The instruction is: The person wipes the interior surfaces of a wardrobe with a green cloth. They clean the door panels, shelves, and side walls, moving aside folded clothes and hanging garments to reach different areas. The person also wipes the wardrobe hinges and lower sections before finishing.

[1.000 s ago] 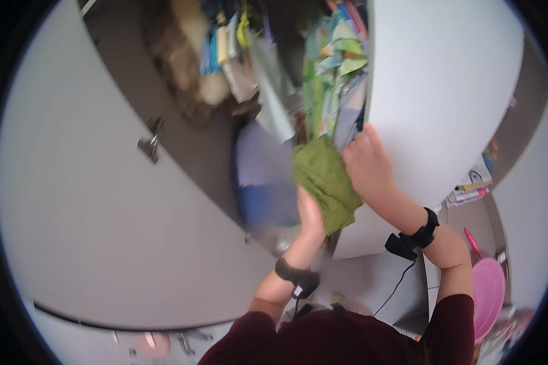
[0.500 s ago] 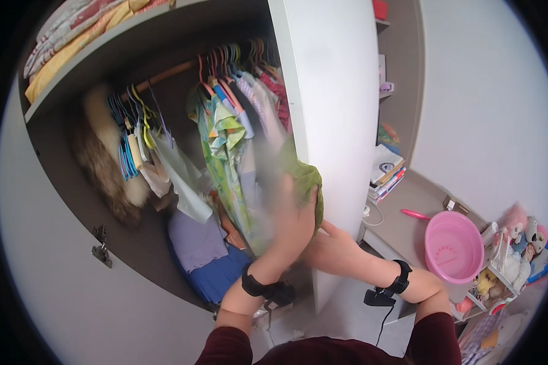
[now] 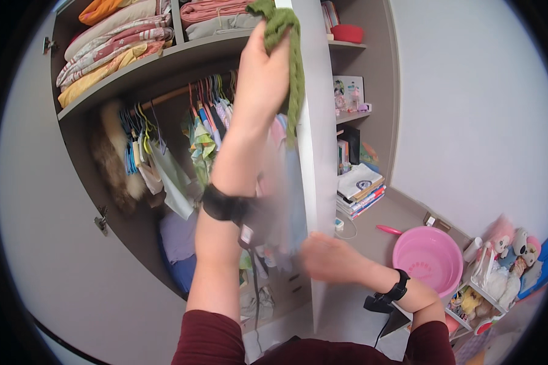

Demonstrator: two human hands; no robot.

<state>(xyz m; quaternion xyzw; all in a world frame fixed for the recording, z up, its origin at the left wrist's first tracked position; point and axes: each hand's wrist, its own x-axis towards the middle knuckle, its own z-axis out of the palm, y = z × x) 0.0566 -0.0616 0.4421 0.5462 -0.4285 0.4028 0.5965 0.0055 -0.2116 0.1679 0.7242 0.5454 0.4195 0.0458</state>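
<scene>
My left arm reaches high along the narrow edge of a white wardrobe door [image 3: 319, 182]. My left hand [image 3: 266, 67] is closed on a green knitted cloth [image 3: 295, 85]. One end of the cloth laps over the top of the hand, and a long strip hangs down against the door edge. Lower down, my right hand [image 3: 332, 258] is curled at the same door edge; motion blurs its fingers, which seem wrapped round it. Black bands with small devices and cables circle both wrists.
Inside the wardrobe, hung clothes [image 3: 204, 128] fill a rail below folded bedding [image 3: 122, 30]. Another door [image 3: 49, 201] stands open at left. To the right are a pink basin [image 3: 429, 261] on a desk, stacked books [image 3: 359, 188], shelves and stuffed toys [image 3: 505, 249].
My left hand has gone up the door edge with the green cloth, away from my right hand. The right hand stays low at the edge. The view has tilted up, showing more shelves.
</scene>
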